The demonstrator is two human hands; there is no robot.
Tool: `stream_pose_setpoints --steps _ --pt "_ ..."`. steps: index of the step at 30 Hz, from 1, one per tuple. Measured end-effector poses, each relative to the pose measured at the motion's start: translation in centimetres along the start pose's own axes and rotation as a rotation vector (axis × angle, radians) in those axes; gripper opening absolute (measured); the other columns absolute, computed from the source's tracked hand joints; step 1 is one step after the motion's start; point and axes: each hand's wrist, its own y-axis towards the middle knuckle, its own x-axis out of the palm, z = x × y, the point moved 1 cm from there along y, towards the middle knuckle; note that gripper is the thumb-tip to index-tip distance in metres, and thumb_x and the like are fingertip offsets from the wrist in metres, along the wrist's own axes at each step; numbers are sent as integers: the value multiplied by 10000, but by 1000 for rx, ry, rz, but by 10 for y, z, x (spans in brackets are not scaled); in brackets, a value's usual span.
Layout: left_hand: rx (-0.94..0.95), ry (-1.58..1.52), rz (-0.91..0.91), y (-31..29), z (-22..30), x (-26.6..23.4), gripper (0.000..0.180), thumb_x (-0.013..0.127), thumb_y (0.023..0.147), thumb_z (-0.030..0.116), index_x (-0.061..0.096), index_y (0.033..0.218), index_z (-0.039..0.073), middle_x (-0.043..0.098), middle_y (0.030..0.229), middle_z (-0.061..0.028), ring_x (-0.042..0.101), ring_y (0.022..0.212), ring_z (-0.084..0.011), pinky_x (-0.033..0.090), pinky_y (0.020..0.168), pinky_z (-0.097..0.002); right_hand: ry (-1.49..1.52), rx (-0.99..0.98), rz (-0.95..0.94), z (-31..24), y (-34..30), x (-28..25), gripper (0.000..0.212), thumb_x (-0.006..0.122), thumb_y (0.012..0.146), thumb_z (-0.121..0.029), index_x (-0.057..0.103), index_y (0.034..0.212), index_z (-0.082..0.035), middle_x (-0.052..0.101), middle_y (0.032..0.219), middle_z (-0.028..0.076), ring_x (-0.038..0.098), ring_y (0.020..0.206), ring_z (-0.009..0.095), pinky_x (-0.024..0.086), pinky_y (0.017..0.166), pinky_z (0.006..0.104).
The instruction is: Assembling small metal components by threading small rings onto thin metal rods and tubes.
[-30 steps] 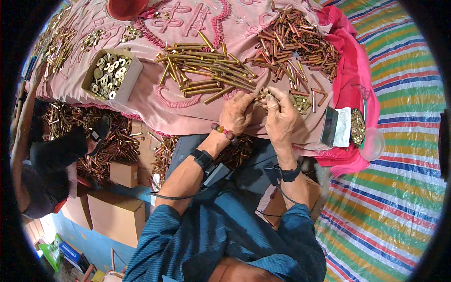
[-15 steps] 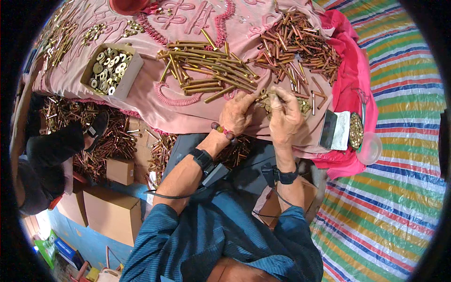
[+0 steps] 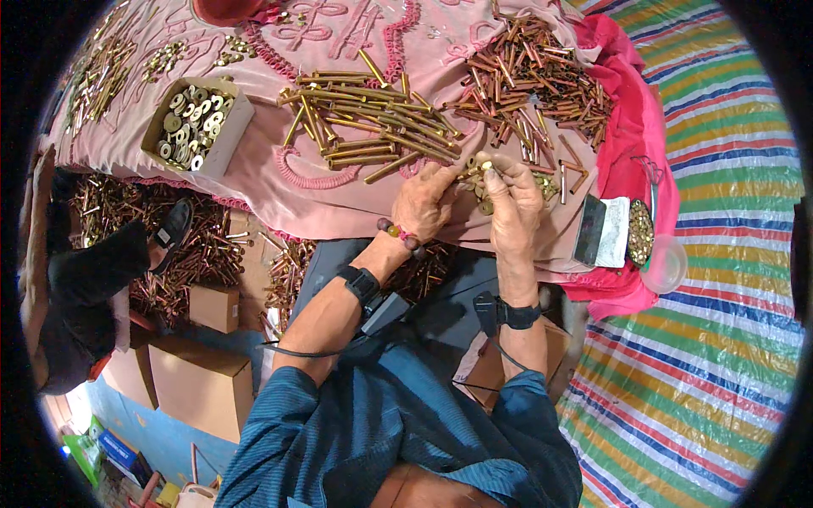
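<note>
- The left hand [image 3: 423, 203] is curling with its fingers bent inward, thumb and forefinger lying close together; whether it is gripping anything at its fingertips, I cannot tell
- The right hand [image 3: 515, 207] is sitting at three o'clock from the left one, mostly closed; its thumb and forefinger are pinching a small pale piece [image 3: 487, 167] at their tips
- Small brass-coloured pieces [image 3: 484, 207] are lying on the cloth between and just beside the hands; others are showing past the right hand's outer edge
- At ten o'clock from the hands, long gold-coloured bolts [image 3: 364, 118] are lying in a loose heap, mostly sideways; at one o'clock, a bigger pile of coppery tubes [image 3: 542, 80] is spreading
- Between nine and ten o'clock, an open carton [image 3: 224, 140] is holding many washers [image 3: 188, 127]; farther off at ten, a red bowl [image 3: 227, 8] is standing
- Between three and four o'clock, a heap of tiny metal parts [image 3: 640, 233] is lying near a clear round lid [image 3: 666, 264]
- Pink cloth [image 3: 271, 207] is covering the work surface; a striped sheet [image 3: 728, 203] is stretching away at three o'clock
- Between eight and nine o'clock, another person's foot [image 3: 172, 235] is resting by a metal heap [image 3: 169, 288] below the cloth
</note>
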Motion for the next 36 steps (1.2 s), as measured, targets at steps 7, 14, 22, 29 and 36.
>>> stream_pose_setpoints --steps 7,14,22,29,36 --pt "9 -10 -8 0 -1 0 325 638 828 19 646 1148 73 649 971 -159 652 885 -396 534 733 -447 -639 -188 -20 -13 -2 6 220 686 916 -40 677 1130 9 714 1053 99 682 939 177 534 830 280" --pt "-15 -23 -37 0 -3 0 307 642 824 24 645 1127 70 647 990 -163 648 915 -398 530 753 -448 -883 -392 -31 -25 1 15 219 758 845 -52 696 1048 2 687 930 139 665 802 260 529 723 347" --pt "-20 3 -87 -2 -5 -2 265 642 814 25 644 1077 59 644 969 -160 640 900 -398 528 739 -440 -797 -76 -11 -23 2 10 282 828 808 -144 673 985 11 658 872 92 633 763 182 512 680 305" --pt "21 -20 -17 -1 -6 1 261 634 807 11 648 1063 61 645 959 -159 646 889 -396 531 732 -440 -580 -44 -14 -21 1 10 311 848 806 -203 672 965 -2 637 831 46 588 724 114 508 657 289" --pt "54 -51 14 0 -3 -2 269 615 829 13 631 1087 87 620 958 -169 633 875 -419 516 706 -481 -891 -38 -70 -25 4 11 246 777 880 -190 684 955 24 678 881 81 617 698 150 504 633 305"
